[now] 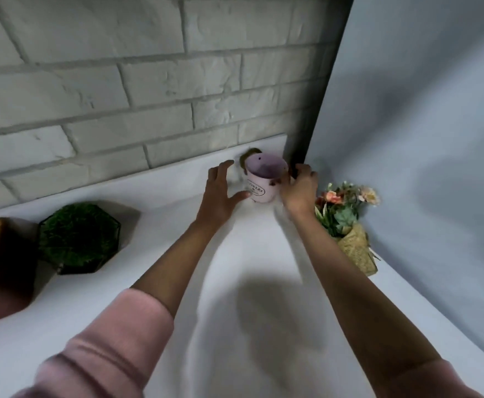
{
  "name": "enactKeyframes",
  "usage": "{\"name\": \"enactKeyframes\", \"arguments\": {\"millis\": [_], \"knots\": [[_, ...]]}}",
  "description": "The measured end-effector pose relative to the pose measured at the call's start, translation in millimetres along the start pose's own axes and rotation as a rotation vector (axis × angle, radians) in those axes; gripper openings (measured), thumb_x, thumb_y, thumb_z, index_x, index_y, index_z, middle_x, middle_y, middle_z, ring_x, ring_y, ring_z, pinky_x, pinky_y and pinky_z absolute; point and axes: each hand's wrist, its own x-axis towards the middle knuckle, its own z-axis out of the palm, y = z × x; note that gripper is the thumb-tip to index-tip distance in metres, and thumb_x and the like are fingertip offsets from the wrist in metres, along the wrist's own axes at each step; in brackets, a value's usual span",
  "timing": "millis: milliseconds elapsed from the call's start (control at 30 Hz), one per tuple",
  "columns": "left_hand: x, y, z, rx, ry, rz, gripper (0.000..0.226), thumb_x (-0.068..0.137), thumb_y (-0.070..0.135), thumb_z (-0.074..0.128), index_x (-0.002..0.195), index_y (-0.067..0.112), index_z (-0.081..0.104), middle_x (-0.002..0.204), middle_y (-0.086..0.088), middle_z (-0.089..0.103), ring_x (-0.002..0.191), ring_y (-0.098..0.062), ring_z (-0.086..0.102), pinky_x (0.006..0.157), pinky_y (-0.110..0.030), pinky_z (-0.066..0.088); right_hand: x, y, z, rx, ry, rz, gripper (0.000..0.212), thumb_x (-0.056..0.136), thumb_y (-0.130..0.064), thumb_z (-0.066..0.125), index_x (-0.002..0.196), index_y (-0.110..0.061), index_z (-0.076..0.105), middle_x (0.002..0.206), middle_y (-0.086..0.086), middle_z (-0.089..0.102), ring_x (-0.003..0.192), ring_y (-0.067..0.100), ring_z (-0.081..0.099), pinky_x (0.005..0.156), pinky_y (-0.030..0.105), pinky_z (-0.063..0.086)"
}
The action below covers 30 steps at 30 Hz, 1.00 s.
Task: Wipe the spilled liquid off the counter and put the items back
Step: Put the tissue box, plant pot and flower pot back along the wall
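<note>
- Pink pot (261,185): upright on the table (235,282), far corner, beside the brick wall;
- Left hand (219,193): arm outstretched; fingers spread wide, thumb touching the pot's left side;
- Right hand (299,191): arm outstretched; fingers curled round the pot's right side.

A dark oval label (254,191) is printed on the side of the pink pot (265,179). Inside it, capital letters ending in "WERS" can be made out; the first letters are blurred, and the smaller mark beneath cannot be read.
</note>
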Motion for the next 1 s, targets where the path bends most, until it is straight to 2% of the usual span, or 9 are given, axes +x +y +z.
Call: {"name": "enactKeyframes", "arguments": {"millis": [133, 267, 333, 433, 567, 667, 767, 900, 1000], "knots": [[39.7, -6.6, 19.6, -0.023, -0.078, -0.013, 0.092, 0.064, 0.042, 0.075, 0.140, 0.010, 0.032, 0.134, -0.012, 0.046, 0.120, -0.020, 0.038, 0.085, -0.012, 0.026, 22.0, 7.4, 5.1, -0.072, -0.124, 0.085, 0.046, 0.100, -0.026, 0.042, 0.134, 0.004, 0.037, 0.137, 0.028, 0.041, 0.126, 0.039, 0.043, 0.100, 0.036, 0.034], [63.2, -18.0, 31.3, -0.261, -0.152, -0.195, 0.092, 0.075, 0.019, 0.078, 0.144, 0.013, 0.018, 0.139, -0.005, 0.042, 0.126, -0.021, 0.043, 0.102, -0.029, 0.039, 37.4, 11.1, 17.6, -0.029, -0.203, 0.177, 0.048, 0.101, -0.029, 0.035, 0.133, 0.007, 0.035, 0.137, 0.028, 0.046, 0.126, 0.039, 0.045, 0.099, 0.037, 0.037], [65.3, -21.1, 32.4, -0.371, -0.206, -0.157, 0.081, 0.076, 0.012, 0.076, 0.140, 0.016, 0.025, 0.133, 0.000, 0.046, 0.120, -0.016, 0.047, 0.094, -0.024, 0.043, 40.8, 11.4, 22.6, 0.011, -0.235, 0.201, 0.048, 0.101, -0.028, 0.033, 0.135, 0.007, 0.032, 0.136, 0.028, 0.047, 0.124, 0.039, 0.047, 0.097, 0.037, 0.039], [61.2, -20.5, 33.7, -0.443, -0.233, -0.114, 0.074, 0.074, 0.006, 0.076, 0.136, 0.018, 0.037, 0.136, -0.002, 0.048, 0.124, -0.022, 0.049, 0.100, -0.032, 0.044, 42.3, 12.6, 28.6, 0.070, -0.248, 0.200, 0.046, 0.101, -0.025, 0.032, 0.135, 0.005, 0.030, 0.134, 0.027, 0.049, 0.119, 0.041, 0.051, 0.097, 0.042, 0.043], [46.0, -16.5, 29.8, -0.396, -0.067, -0.145, 0.078, 0.072, 0.007, 0.078, 0.138, 0.010, 0.036, 0.129, -0.005, 0.050, 0.120, -0.021, 0.051, 0.092, -0.018, 0.046, 35.1, 8.2, 32.4, 0.157, -0.267, 0.172, 0.042, 0.101, -0.025, 0.029, 0.133, 0.000, 0.038, 0.126, 0.023, 0.055, 0.107, 0.034, 0.056, 0.097, 0.049, 0.043], [33.1, -13.9, 15.8, -0.324, 0.040, -0.169, 0.077, 0.070, 0.012, 0.081, 0.135, 0.006, 0.041, 0.130, -0.012, 0.049, 0.118, -0.025, 0.053, 0.096, -0.030, 0.048, 25.1, -1.3, 36.4, 0.163, -0.332, 0.138, 0.042, 0.100, -0.030, 0.028, 0.129, -0.005, 0.046, 0.111, 0.016, 0.058, 0.099, 0.031, 0.055, 0.101, 0.053, 0.044], [13.1, -12.2, -4.4, -0.235, 0.140, -0.173, 0.073, 0.070, 0.020, 0.082, 0.130, 0.004, 0.042, 0.119, -0.007, 0.042, 0.111, -0.023, 0.055, 0.094, -0.036, 0.050, 8.3, -15.4, 43.8, 0.150, -0.407, 0.093, 0.042, 0.100, -0.027, 0.025, 0.125, -0.005, 0.050, 0.125, 0.022, 0.058, 0.111, 0.036, 0.055, 0.103, 0.053, 0.042], [-18.9, -18.1, -34.4, -0.249, 0.273, -0.215, 0.070, 0.070, 0.022, 0.082, 0.126, 0.003, 0.043, 0.121, -0.008, 0.041, 0.100, -0.017, 0.059, 0.074, -0.013, 0.053, -20.7, -37.5, 58.2, 0.191, -0.483, 0.067, 0.043, 0.097, -0.025, 0.025, 0.132, -0.015, 0.048, 0.131, 0.018, 0.055, 0.116, 0.038, 0.054, 0.102, 0.051, 0.043], [-40.9, -25.6, -55.2, -0.305, 0.335, -0.248, 0.065, 0.072, 0.018, 0.080, 0.122, 0.001, 0.043, 0.126, -0.013, 0.048, 0.105, -0.020, 0.060, 0.072, -0.010, 0.052, -41.9, -53.1, 68.7, 0.241, -0.554, 0.062, 0.043, 0.096, -0.024, 0.026, 0.131, -0.020, 0.050, 0.125, 0.014, 0.060, 0.105, 0.034, 0.061, 0.094, 0.050, 0.050]]}}
